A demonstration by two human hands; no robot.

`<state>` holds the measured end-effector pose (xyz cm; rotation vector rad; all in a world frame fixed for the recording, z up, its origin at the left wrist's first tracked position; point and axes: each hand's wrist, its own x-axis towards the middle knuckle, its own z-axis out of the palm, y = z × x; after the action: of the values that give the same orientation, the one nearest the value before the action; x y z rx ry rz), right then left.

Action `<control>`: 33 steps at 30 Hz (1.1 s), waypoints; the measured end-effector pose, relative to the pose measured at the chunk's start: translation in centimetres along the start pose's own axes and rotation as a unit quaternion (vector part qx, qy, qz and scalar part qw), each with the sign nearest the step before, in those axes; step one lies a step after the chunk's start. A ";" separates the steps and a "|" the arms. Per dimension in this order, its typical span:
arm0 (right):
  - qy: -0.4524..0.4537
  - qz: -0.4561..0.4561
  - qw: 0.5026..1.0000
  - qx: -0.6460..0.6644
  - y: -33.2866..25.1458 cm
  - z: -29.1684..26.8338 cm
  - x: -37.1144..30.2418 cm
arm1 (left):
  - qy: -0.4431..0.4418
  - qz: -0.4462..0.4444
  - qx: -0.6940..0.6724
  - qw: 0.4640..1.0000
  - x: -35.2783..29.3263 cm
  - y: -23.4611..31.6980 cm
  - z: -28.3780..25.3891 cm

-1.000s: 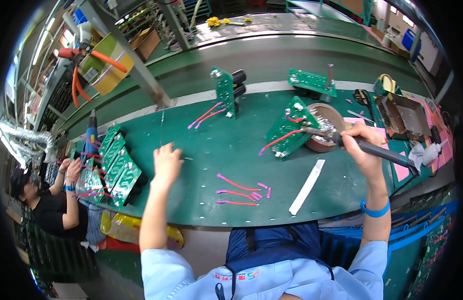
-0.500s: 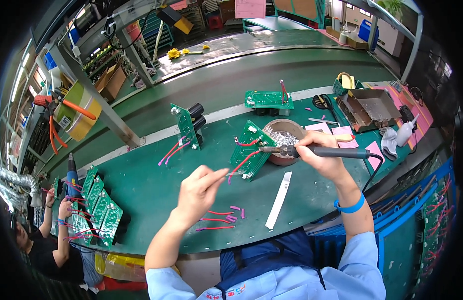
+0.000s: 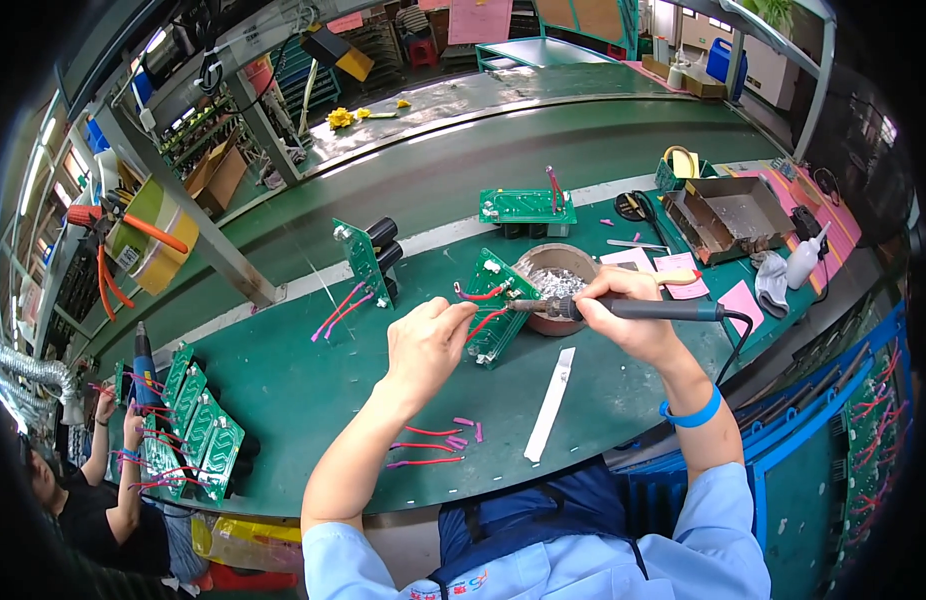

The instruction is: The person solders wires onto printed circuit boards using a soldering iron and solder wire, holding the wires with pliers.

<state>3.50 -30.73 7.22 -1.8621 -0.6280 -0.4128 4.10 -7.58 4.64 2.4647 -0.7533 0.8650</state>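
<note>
A green circuit board (image 3: 490, 347) with red wires stands tilted in the middle of the bench, leaning by a round bowl (image 3: 589, 262) of silvery scraps. My right hand (image 3: 631, 322) is closed around a soldering iron (image 3: 663, 309), whose tip meets the board near the root of a red wire (image 3: 486, 323). Just left of the board, my left hand (image 3: 428, 342) pinches what looks like thin solder wire close to the iron's tip; its fingers mostly hide the strand. Loose red wires (image 3: 428, 447) and purple sleeves (image 3: 478, 432) lie below that hand.
Other boards stand behind (image 3: 528, 206) and to the left (image 3: 361, 262). A white strip (image 3: 550, 405) lies in front of me. At right are a metal tray (image 3: 728, 225), a cloth (image 3: 770, 285) and a squeeze bottle (image 3: 807, 262). A co-worker (image 3: 108, 500) handles boards at far left.
My left hand has moved up and right, bringing its fingers to the board near the iron's tip. The iron stays at the board; the whole view has shifted slightly.
</note>
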 end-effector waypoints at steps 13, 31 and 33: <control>0.011 -0.055 0.998 0.000 0.1 0.2 -0.1 | -0.001 0.030 -0.009 1.000 0.7 0.1 0.6; 0.012 -0.055 0.998 -0.002 0.1 0.2 0.0 | -0.003 -0.078 -0.182 0.980 -1.0 0.3 1.6; 0.014 -0.051 0.999 -0.001 0.2 0.2 -0.1 | -0.033 -0.053 -0.117 0.991 -0.9 0.3 1.4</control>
<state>3.50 -30.66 6.92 -1.8277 -0.7051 -0.5062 3.91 -8.29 3.07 2.3114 -0.6953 0.6206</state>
